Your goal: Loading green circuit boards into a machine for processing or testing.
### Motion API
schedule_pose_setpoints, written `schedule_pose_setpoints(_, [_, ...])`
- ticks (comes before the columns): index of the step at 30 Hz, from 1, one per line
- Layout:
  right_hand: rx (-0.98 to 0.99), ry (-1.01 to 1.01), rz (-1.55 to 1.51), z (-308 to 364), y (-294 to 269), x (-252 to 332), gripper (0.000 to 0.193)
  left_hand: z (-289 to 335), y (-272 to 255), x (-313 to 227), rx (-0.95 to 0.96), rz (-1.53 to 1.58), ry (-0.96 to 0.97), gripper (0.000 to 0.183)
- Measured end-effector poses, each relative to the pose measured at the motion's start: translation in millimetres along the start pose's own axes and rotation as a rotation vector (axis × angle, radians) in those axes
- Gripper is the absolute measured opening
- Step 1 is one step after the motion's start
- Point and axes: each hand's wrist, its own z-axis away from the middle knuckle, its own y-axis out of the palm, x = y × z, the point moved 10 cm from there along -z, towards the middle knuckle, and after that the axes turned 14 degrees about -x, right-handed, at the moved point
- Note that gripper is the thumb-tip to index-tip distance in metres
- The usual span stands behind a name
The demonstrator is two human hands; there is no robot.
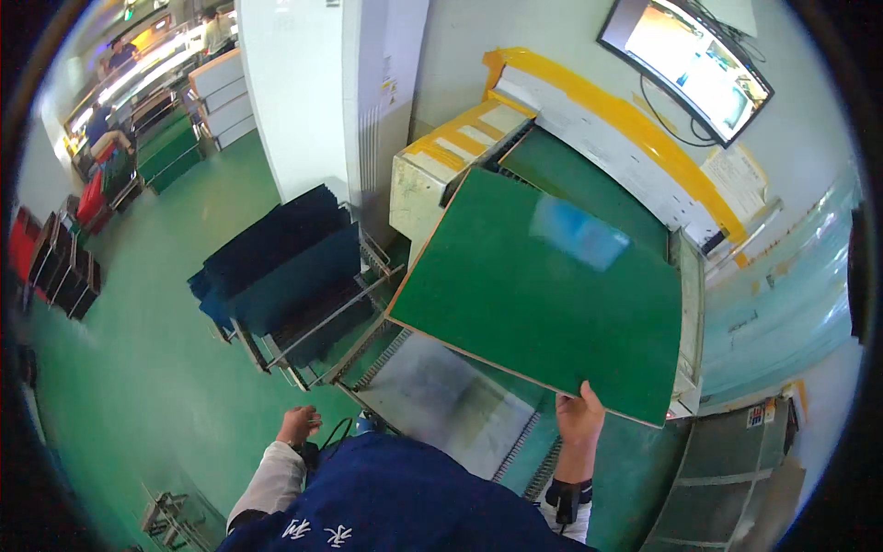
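Note:
A large green board (543,294) with a thin tan edge slants across the middle of the view. My right hand (581,416) grips its near edge, thumb on top and the other fingers hidden underneath. Off to the left, my left hand (299,425) is held near my body, away from the board. Its fingers are loosely bent and slightly apart, with nothing visible in them. Beneath the board's near edge lies a pale flat plate (441,396) between toothed strips. Another green surface (589,184) shows behind the board.
A metal rack (322,336) holding several dark blue panels (285,258) stands at left. A white machine housing with yellow tape (451,152) is at the back, below a wall monitor (690,60). Clear plastic sheeting (782,294) hangs at right, above a grey mesh rack (722,474).

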Motion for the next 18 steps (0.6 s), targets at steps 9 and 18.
schedule_pose_setpoints(9, [-0.053, 0.054, -0.037, -9, -5, -20, 0.018, 32, 7, -5, -0.249, 0.103, -0.281, 0.019])
schedule_pose_setpoints(18, [-0.097, 0.177, -0.062, -33, -2, -45, 0.015, 59, 32, -66, -0.061, -0.493, 0.325, 0.026])
